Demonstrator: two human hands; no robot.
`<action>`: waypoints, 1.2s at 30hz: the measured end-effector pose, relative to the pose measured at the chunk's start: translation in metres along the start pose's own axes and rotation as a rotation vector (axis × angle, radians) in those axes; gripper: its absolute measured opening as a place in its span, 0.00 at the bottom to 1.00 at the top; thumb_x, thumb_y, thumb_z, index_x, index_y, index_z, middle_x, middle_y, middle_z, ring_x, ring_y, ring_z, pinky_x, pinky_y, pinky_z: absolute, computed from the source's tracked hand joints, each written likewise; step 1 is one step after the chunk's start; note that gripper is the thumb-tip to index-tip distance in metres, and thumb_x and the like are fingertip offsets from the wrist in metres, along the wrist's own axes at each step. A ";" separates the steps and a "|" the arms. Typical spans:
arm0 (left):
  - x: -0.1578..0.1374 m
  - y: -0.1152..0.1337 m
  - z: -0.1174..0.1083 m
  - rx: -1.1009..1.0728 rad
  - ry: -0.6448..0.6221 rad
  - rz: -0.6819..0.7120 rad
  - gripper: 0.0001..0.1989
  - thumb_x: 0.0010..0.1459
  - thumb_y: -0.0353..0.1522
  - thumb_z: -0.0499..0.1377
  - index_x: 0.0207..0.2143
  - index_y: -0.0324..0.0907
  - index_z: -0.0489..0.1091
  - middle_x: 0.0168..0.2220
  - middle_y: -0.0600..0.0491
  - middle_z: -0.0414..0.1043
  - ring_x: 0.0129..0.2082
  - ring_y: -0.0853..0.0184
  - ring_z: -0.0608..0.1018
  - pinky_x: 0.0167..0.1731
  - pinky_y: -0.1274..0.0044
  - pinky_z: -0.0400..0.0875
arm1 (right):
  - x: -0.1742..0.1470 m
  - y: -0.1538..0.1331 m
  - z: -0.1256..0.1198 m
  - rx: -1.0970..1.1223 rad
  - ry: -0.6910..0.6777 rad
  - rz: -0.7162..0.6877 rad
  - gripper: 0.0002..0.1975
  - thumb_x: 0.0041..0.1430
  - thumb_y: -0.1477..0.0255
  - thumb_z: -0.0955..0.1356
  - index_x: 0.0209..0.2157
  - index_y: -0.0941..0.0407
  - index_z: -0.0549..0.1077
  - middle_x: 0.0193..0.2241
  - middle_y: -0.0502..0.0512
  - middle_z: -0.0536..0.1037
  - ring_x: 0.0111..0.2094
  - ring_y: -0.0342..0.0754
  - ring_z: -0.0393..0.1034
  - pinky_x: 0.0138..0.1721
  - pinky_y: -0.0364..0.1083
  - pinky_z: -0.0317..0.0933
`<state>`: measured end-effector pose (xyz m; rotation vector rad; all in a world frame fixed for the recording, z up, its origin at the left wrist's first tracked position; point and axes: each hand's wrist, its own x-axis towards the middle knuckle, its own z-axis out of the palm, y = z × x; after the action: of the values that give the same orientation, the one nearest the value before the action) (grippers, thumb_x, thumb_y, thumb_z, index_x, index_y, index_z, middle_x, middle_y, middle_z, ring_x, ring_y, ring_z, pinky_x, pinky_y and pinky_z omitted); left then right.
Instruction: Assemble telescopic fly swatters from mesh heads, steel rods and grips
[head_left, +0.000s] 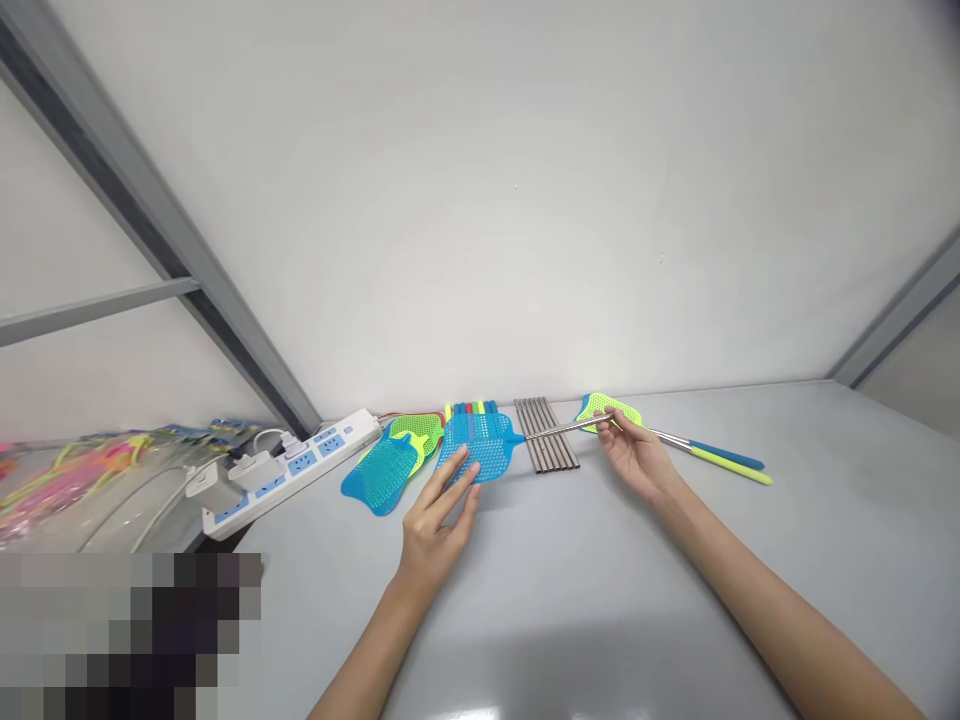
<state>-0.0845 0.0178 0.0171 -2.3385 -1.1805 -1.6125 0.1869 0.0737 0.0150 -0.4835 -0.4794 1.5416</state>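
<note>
A blue fly swatter head [491, 458] with a mesh face is joined to a thin metal rod [570, 428]. My left hand [439, 520] grips the head at its lower left, fingers over the mesh and thumb below. Near the rod's far end, my right hand [634, 450] pinches it between thumb and fingers. Beneath the rod lies a row of several metal rods [546, 455]. Behind the held head, the ends of several coloured handles [480, 407] show, partly hidden.
Loose blue [380, 475] and green swatter heads [416, 428] overlap at the left. To the right lie assembled swatters with a yellow-green handle [731, 466] and a blue handle [726, 455]. A power strip [352, 430] with plugged-in chargers and bagged colourful items [82, 475] stand farther left.
</note>
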 end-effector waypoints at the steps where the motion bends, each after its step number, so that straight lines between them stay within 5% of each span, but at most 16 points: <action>1: 0.000 0.000 0.000 -0.004 -0.003 0.005 0.17 0.47 0.24 0.55 0.42 0.45 0.67 0.49 0.51 0.62 0.45 0.63 0.68 0.44 0.68 0.65 | 0.000 -0.001 0.000 0.000 -0.002 -0.005 0.05 0.49 0.78 0.64 0.30 0.61 0.70 0.29 0.54 0.72 0.26 0.38 0.67 0.31 0.35 0.65; 36: -0.003 0.006 -0.006 -0.055 0.027 0.037 0.15 0.48 0.23 0.52 0.38 0.44 0.68 0.43 0.50 0.67 0.42 0.63 0.70 0.39 0.70 0.67 | -0.003 0.010 0.000 -0.153 -0.007 0.072 0.08 0.47 0.73 0.67 0.32 0.59 0.72 0.22 0.49 0.70 0.22 0.36 0.65 0.24 0.33 0.64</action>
<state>-0.0859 0.0087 0.0197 -2.3491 -1.0943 -1.6797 0.1787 0.0709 0.0093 -0.6192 -0.5934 1.5832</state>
